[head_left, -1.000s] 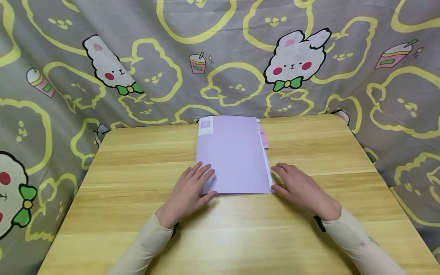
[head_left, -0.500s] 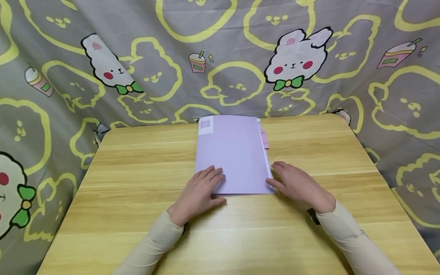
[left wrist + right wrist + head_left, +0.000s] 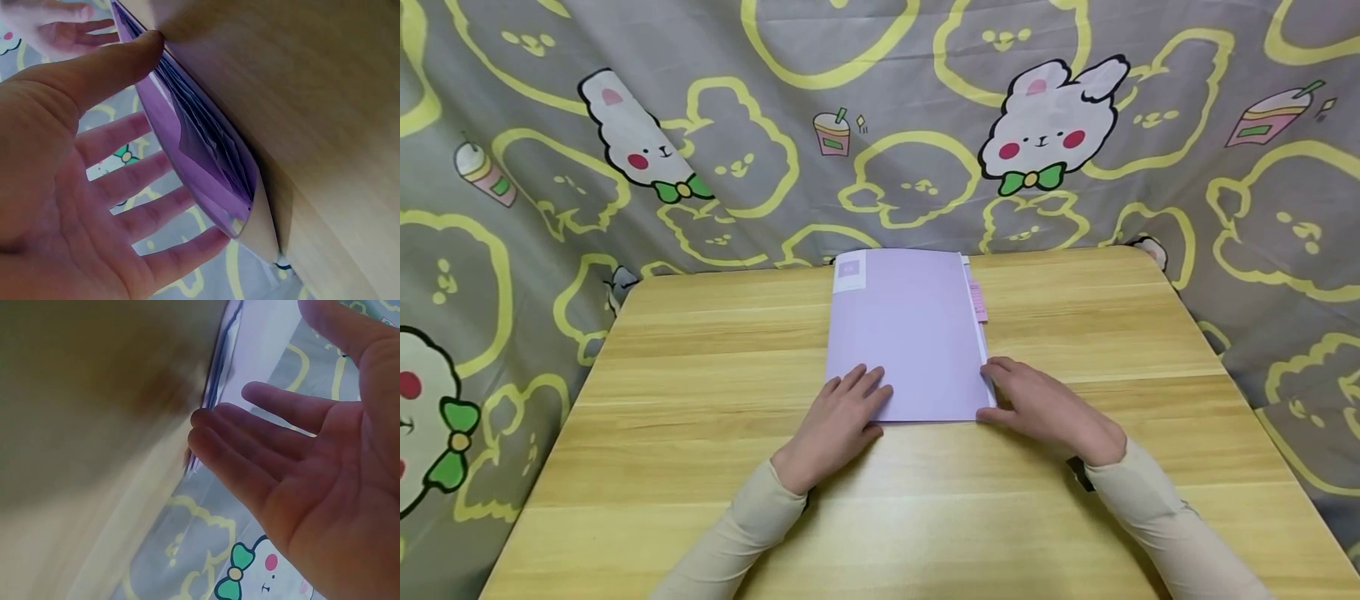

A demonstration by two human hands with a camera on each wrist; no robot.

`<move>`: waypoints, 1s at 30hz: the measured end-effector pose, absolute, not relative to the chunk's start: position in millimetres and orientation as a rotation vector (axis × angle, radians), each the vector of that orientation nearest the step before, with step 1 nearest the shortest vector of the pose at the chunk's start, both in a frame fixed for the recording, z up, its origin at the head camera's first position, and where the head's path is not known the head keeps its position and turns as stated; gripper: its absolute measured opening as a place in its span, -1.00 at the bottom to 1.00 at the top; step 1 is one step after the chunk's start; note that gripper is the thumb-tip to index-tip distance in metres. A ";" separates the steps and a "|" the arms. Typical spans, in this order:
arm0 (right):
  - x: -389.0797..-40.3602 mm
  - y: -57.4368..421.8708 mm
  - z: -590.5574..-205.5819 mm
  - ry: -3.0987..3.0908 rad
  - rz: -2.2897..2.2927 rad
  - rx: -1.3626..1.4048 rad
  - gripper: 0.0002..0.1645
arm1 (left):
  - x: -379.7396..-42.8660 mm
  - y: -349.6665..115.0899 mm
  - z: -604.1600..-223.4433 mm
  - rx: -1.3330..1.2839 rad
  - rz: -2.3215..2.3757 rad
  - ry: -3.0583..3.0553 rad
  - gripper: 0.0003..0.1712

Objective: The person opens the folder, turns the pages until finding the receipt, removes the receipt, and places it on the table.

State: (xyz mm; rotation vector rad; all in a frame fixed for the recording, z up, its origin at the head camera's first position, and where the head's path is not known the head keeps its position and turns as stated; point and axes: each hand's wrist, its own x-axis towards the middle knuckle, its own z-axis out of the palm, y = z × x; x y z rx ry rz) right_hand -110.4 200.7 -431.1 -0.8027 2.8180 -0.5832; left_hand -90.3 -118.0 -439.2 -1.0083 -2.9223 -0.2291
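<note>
A closed lilac folder (image 3: 910,333) lies flat on the wooden table, with a white label at its far left corner. Papers (image 3: 212,140) show between its covers in the left wrist view. My left hand (image 3: 838,421) rests its straight, spread fingers on the near left part of the cover, while its thumb reaches the near edge. At the right edge, the fingertips of my right hand (image 3: 1045,404) touch the folder's side, with the thumb by the near corner. Pink index tabs (image 3: 977,302) stick out along that right side.
The wooden table (image 3: 715,358) extends on both sides of the folder. A grey curtain (image 3: 910,100) with yellow outlines and cartoon rabbits hangs behind the table and along both sides.
My left hand has slid slightly to the right along the near edge. The right hand has come in closer, its fingertips now at the folder's right edge. The folder looks unmoved.
</note>
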 end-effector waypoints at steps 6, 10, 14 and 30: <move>-110.1 201.0 -435.2 2.823 -0.575 -0.819 -0.22 | -91.6 -117.7 -440.2 -0.988 -0.190 -2.918 -0.42; -110.6 201.3 -438.1 2.822 -0.549 -0.835 -0.19 | -91.8 -118.3 -440.3 -0.993 -0.178 -2.905 -0.42; -110.6 201.2 -439.3 2.820 -0.529 -0.828 -0.15 | -91.8 -120.0 -438.5 -1.011 -0.211 -2.909 -0.42; -112.0 203.5 -438.3 2.790 -0.529 -0.801 -0.12 | -93.3 -131.5 -430.9 -1.051 -0.504 -2.929 -0.44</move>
